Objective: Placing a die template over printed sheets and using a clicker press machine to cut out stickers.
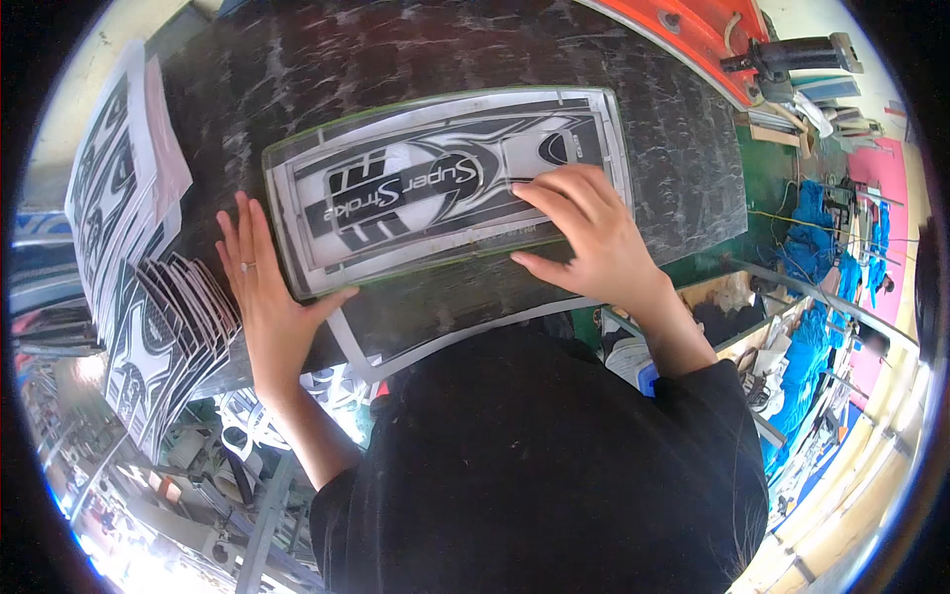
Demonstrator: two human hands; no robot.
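Observation:
On the dark worktable (435, 45) lies a flat rectangular template (282, 238), see-through with a greenish edge. Under or inside it shows a printed sheet (396, 213) with a black, white and grey pattern and lettering. My left hand (262, 287), a ring on one finger, is spread beside the template's left end, its thumb by the near left corner. My right hand (599, 238) rests over the template's right part. Its fingers are bent over the printed sheet and its thumb lies apart at the near edge. Nothing shows held in either hand.
A tall stack of similar printed sheets (129, 148) and fanned pieces (183, 307) stand at the table's left edge. A red machine part (683, 35) with a black handle (797, 54) is at the far right. A white scrap strip (356, 346) hangs at the near edge.

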